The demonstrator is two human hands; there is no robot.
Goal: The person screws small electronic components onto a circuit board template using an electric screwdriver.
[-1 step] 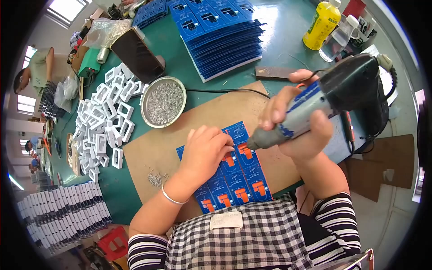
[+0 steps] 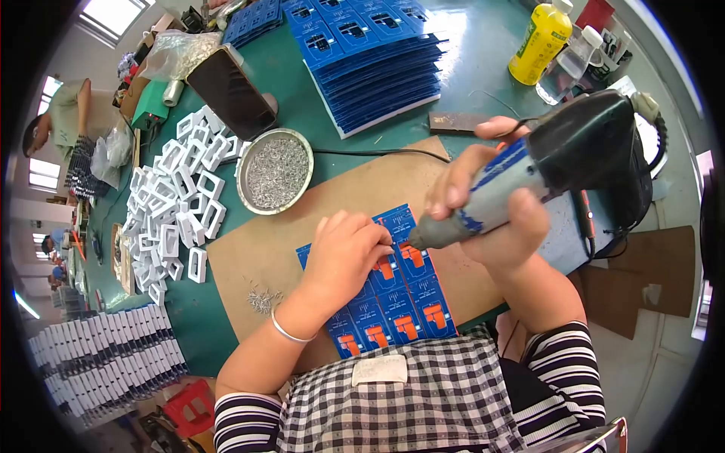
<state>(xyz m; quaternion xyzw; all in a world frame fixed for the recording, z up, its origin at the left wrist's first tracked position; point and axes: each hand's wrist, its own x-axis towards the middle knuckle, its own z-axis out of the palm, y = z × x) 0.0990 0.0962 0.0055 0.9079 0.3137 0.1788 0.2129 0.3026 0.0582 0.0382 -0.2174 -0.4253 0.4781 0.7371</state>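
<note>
A panel of blue circuit boards (image 2: 389, 306) lies on a brown sheet (image 2: 236, 260) in front of me, with several orange pieces (image 2: 434, 315) set on it. My left hand (image 2: 341, 253) rests over the panel's upper left part. Its fingers are drawn together beside an orange piece; whatever they pinch is hidden. In my right hand (image 2: 521, 234) is an electric screwdriver (image 2: 512, 180), grey with a blue stripe and a black rear end. The tool is tilted, its nose just over the upper right orange piece. I cannot tell whether the bit touches.
A round bowl (image 2: 242, 190) of small screws (image 2: 273, 174) stands beyond my left hand; loose screws (image 2: 263, 300) lie nearer. White plastic frames (image 2: 170, 204) heap at left. Further back are a phone (image 2: 230, 94), stacked blue panels (image 2: 377, 83), a yellow bottle (image 2: 538, 45) and a clear bottle (image 2: 568, 68).
The screwdriver and my right hand have shifted slightly to the left over the panel. My left hand and the panel stay in place.
</note>
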